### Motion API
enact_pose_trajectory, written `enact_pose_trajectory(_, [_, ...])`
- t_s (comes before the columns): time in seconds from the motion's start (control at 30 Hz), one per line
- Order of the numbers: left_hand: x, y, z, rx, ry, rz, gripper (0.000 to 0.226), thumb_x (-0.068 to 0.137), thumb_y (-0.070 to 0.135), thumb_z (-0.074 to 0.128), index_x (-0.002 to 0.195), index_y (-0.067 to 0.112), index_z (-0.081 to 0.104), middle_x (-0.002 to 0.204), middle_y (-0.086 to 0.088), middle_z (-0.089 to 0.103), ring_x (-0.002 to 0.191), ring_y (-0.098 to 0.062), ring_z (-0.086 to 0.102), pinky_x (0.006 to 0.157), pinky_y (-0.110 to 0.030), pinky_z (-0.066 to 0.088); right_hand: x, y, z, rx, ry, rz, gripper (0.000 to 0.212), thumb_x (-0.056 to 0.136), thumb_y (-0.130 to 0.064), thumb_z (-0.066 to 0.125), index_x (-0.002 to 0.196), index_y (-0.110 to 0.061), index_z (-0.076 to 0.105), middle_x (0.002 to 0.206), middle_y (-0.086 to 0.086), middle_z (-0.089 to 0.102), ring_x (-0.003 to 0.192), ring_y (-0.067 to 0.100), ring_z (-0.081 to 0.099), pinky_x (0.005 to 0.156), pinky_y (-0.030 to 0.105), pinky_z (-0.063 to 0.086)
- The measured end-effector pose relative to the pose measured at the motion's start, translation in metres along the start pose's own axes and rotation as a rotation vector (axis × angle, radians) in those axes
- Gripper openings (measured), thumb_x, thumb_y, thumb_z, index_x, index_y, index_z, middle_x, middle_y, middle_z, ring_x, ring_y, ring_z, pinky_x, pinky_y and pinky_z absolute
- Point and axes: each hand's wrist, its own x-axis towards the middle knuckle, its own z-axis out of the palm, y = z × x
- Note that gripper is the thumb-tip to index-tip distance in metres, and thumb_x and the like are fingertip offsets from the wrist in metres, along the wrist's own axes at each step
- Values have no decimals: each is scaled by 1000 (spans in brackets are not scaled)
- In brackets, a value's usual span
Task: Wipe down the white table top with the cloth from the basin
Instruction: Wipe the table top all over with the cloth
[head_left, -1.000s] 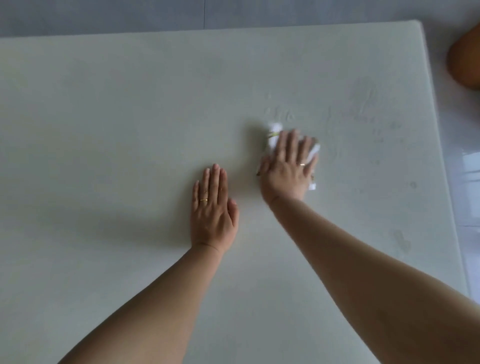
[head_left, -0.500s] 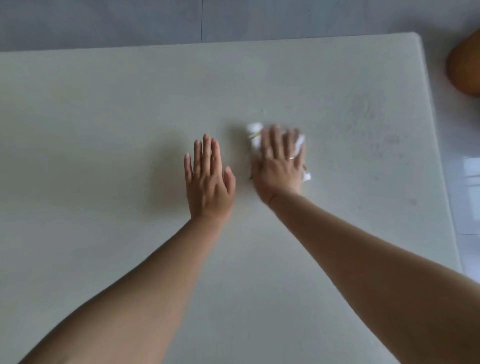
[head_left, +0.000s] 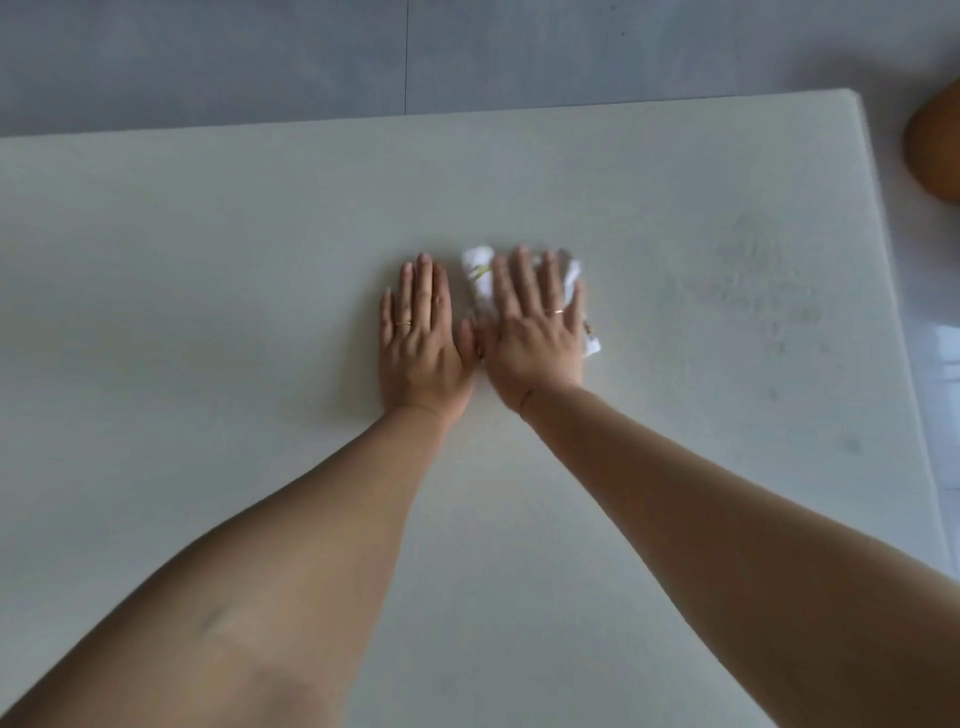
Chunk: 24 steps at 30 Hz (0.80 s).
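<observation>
A: While the right hand (head_left: 535, 332) presses the cloth (head_left: 480, 270) down on the white table top (head_left: 208, 260), which step would you call this?

B: The wiping itself, about mid-table by my judgement. The fingers lie straight and spread over the cloth, not curled round it, so the palm does the pressing. The left hand (head_left: 421, 348) lies flat on the bare surface just beside it, fingers straight, holding nothing. I take it for a brace.

A: And the cloth, exactly?

B: Under the right palm and fingers. A bunched white end pokes out past the fingertips towards the far edge, and a corner shows on the little-finger side (with a bit of yellow print on it). The left hand seems not to touch it, though the two thumbs lie so close that they may meet.

A: What does the next move call for?

B: Steady downward pressure and a sweep onto fresh ground. Faint speckled marks (head_left: 753, 291) sit well to the right, near the table's right edge. If the stroke goes left instead, the left hand must lift clear first.

A: The basin?

B: Not in view. Only a brown rounded thing (head_left: 935, 145) beyond the right edge, cut off by the frame.
</observation>
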Motion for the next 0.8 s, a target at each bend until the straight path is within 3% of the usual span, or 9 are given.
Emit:
enact_pose_trajectory(0.1, [0,-1,-1,-3,-11,1,62,94,34,12,150,6,17,158,-11,12,147,-22,8,119,-39,4,9,22,-13,-105,-79,-377,56,99,-47,23,150,-29,10,159,-4,7,146,20,-1,115,41,-6])
enact_pose_trajectory(0.17, [0,-1,-2,-18,2,9,63,92,34,16,149,6,20,158,-11,15,146,-23,11,119,-39,6,29,56,-25,-165,-57,-428,55,99,-44,27,150,-27,14,159,-3,12,146,21,4,116,42,-1])
enact_pose_trajectory(0.3, [1,0,-3,-24,-3,-2,64,92,34,18,149,7,19,158,-10,16,146,-23,12,119,-40,8,61,69,-31,12,49,202,55,99,-42,20,151,-27,7,160,-3,1,146,20,-6,116,44,-7])
enact_pose_trajectory(0.37, [2,0,-3,-22,-4,-7,64,92,34,20,149,7,21,157,-11,18,146,-23,14,119,-40,10,60,31,-20,34,88,360,58,98,-42,22,151,-23,7,160,0,1,146,26,-7,116,48,-8])
enact_pose_trajectory(0.47, [2,0,-3,-24,-11,-8,60,94,34,18,148,6,23,156,-11,23,145,-24,19,118,-41,13,44,-17,-5,-16,-4,-7,59,98,-44,23,151,-23,6,160,0,1,145,27,-8,114,47,-9])
enact_pose_trajectory(0.53, [2,0,-3,-30,-9,-8,60,95,35,19,147,6,25,155,-11,25,144,-24,21,118,-41,13,45,-7,-11,-111,-79,-335,57,98,-46,23,151,-27,8,159,-2,5,146,22,-4,115,44,-6])
enact_pose_trajectory(0.6, [3,-1,-3,-30,-8,0,62,92,34,21,147,5,26,155,-12,24,144,-25,20,119,-42,14,63,26,-23,-175,-70,-459,57,98,-46,26,150,-27,12,159,-3,9,146,21,2,115,43,-1])
enact_pose_trajectory(0.7, [2,-1,-6,-37,0,15,64,89,32,24,147,4,26,155,-13,22,144,-26,19,118,-43,14,86,66,-36,-72,-23,-81,56,99,-43,22,151,-27,7,159,-4,3,146,20,-5,116,43,-6])
enact_pose_trajectory(0.8, [9,6,-10,-54,43,-17,65,84,29,30,143,1,35,153,-15,30,142,-29,25,117,-44,10,94,40,-29,-1,49,315,59,98,-43,19,151,-24,2,159,-2,-5,145,23,-10,116,46,-11])
